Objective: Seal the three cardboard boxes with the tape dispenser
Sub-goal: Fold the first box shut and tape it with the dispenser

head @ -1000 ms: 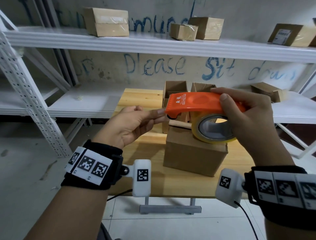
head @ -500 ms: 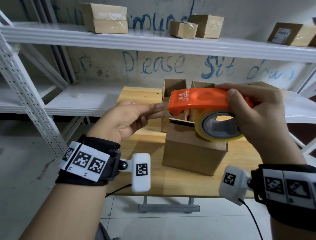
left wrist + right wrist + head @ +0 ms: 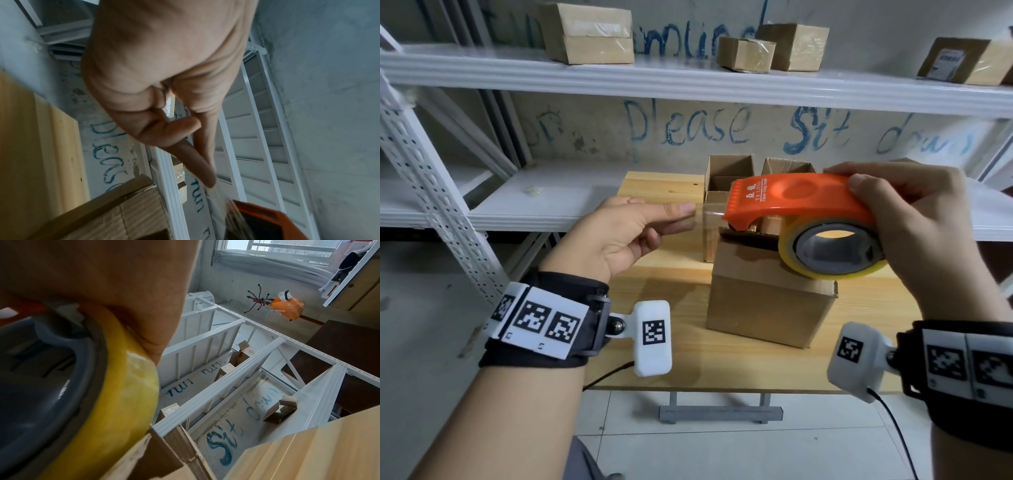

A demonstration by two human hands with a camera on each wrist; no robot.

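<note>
My right hand [image 3: 914, 219] grips an orange tape dispenser [image 3: 798, 198] with a yellowish tape roll [image 3: 832, 250], held just above the nearest cardboard box [image 3: 767, 305] on the wooden table [image 3: 722, 370]. My left hand [image 3: 626, 233] pinches the free end of clear tape [image 3: 709, 216], which is drawn out a short way to the left of the dispenser's mouth. Two more boxes [image 3: 729, 171] with open flaps stand behind the near one. In the left wrist view the tape strip [image 3: 218, 199] runs from my fingertips [image 3: 209, 180] to the orange dispenser [image 3: 267, 224]. The right wrist view shows the roll [image 3: 127, 386] under my palm.
White metal shelving [image 3: 688, 82] runs behind and above the table, with several taped boxes [image 3: 589, 34] on its upper level. A lower shelf [image 3: 524, 202] lies to the left. The wall bears blue writing. A tiled floor lies below the table's front edge.
My left hand has pulled the tape end leftward, away from the dispenser's mouth, so a short clear strip now spans the gap. The dispenser has shifted slightly right.
</note>
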